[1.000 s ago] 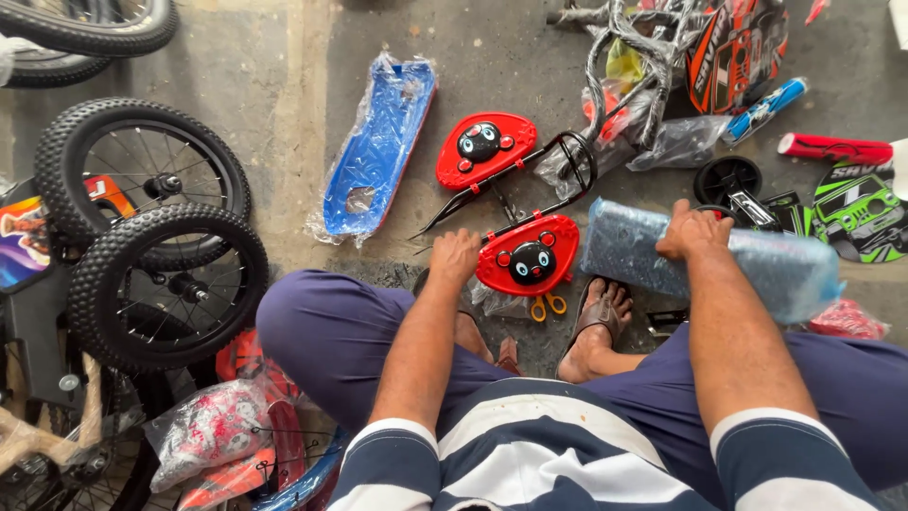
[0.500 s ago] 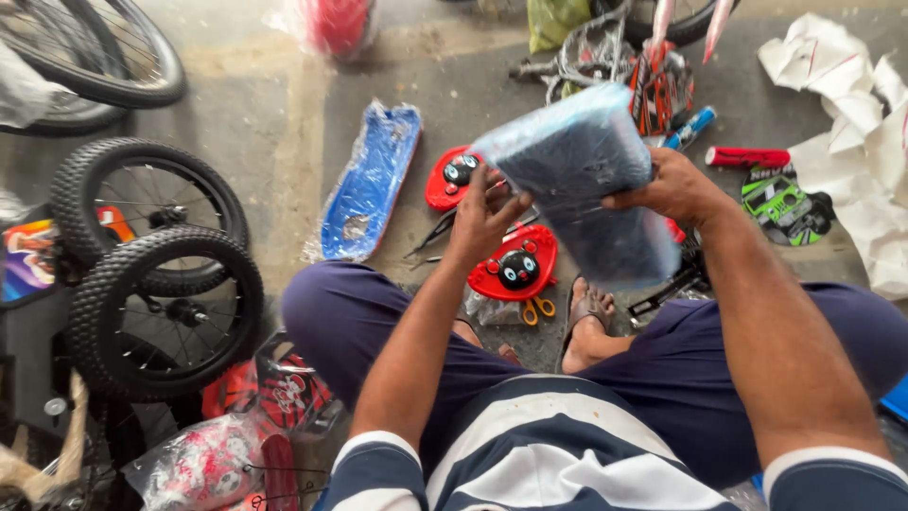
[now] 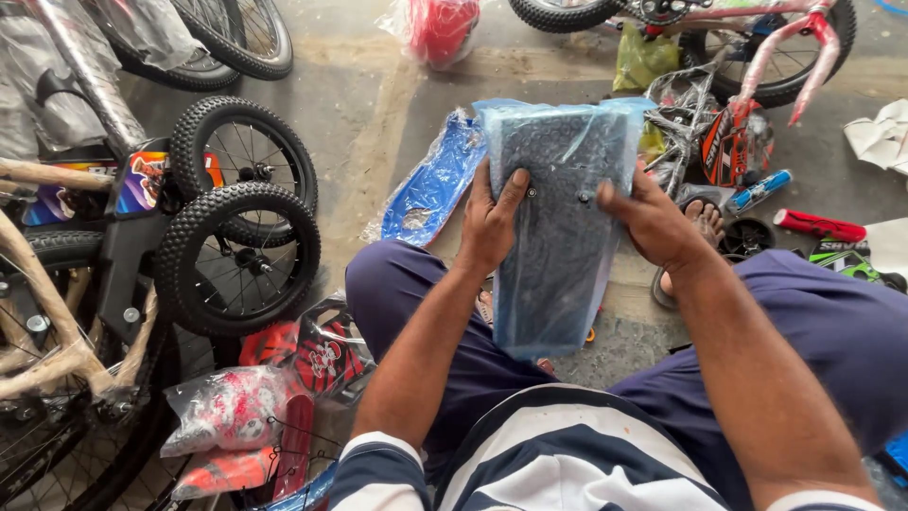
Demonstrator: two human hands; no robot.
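Here, each line takes one part of the scene.

Left hand (image 3: pixel 492 222): fingers closed on the left edge of the wrapped black panel (image 3: pixel 558 227), thumb spread across its face, so that side cannot swing.

Right hand (image 3: pixel 653 222): fingers curled round the right edge with the thumb pressing the front, matching the other grip; the pair hold the piece level and facing the wearer.

Wrapped black panel: upright between the knees, above the lap and off the ground, sealed in bluish clear plastic that bunches at the top; two small holes or fasteners sit near the thumbs, though through the film I cannot tell which.

Blue panel (image 3: pixel 430 185): flat on the concrete floor (image 3: pixel 378 114) just beyond the left knee, also bagged, within easy reach.

Small knobbly wheels (image 3: pixel 241 222): two, leaning together at the left beside a wrapped bicycle frame (image 3: pixel 66 76).

Red bagged parts (image 3: pixel 284 378): piled close by the left thigh.

Pink bicycle (image 3: pixel 757 38): standing well apart at the top right, loose pieces scattered beneath.
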